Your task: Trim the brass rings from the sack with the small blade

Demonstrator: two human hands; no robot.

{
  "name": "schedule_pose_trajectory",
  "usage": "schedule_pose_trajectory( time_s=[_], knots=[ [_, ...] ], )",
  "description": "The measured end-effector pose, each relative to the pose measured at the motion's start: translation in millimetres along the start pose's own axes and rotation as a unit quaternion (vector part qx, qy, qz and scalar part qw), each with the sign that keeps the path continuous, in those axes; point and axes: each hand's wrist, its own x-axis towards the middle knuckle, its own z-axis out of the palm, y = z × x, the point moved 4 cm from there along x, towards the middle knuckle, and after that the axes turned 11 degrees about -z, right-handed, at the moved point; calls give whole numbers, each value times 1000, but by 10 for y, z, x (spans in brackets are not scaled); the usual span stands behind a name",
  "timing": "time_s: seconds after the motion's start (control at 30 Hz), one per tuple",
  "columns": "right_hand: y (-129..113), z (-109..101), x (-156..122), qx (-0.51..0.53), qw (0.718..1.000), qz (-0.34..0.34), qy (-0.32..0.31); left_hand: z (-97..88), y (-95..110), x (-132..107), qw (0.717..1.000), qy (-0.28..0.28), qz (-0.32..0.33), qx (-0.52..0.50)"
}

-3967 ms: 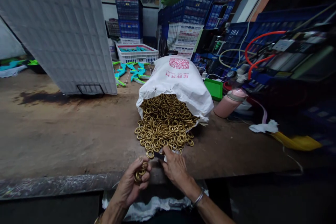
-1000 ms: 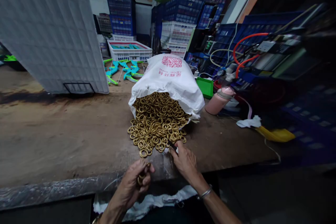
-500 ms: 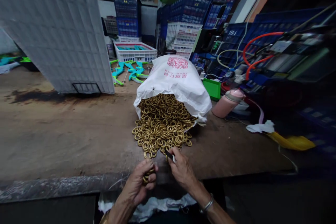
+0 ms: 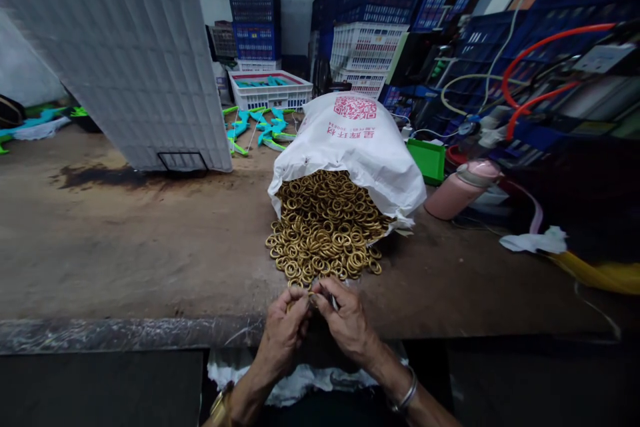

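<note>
My left hand [image 4: 286, 325] is closed on brass-coloured rings, mostly hidden by its fingers. Against its fingertips, my right hand [image 4: 347, 320] is closed around a small knife [image 4: 334, 303]; only a dark bit of it shows between the fingers. Fingertips of both hands meet at a ring [image 4: 311, 295]. Just beyond the hands lies a pile of brass-coloured rings [image 4: 320, 243], spilling from the mouth of a white woven sack [image 4: 350, 140] with red print. The sack rests on its side on the brown table [image 4: 150, 253].
A tall pale ribbed panel [image 4: 145, 60] stands on a wire foot at the left. Behind the sack are toy bows [image 4: 273, 125] and a white crate [image 4: 273, 95]. To its right are a green tray [image 4: 426, 160], a pink bottle [image 4: 463, 188] and red hoses [image 4: 540, 43].
My right hand has moved in to meet the left, and the knife is now mostly covered. My left hand has risen slightly toward the pile. The camera view has shifted a little.
</note>
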Motion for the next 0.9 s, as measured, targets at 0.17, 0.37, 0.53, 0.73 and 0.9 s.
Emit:
schedule_pose_trajectory(
  time_s=[0.17,0.37,0.53,0.73,0.9],
  knots=[
    [-1,5,6,35,997,72,5,-9,9,5,1000,0,23,18],
    [52,34,5,83,984,157,-25,0,161,-55,984,41,140,107],
    [113,61,-12,138,970,200,-22,18,120,-53,994,7,67,82],
    [85,46,20,86,983,159,-4,20,69,-48,997,-42,14,60],
    [53,63,11,104,982,156,-20,9,55,-43,996,-64,15,53]
  ],
)
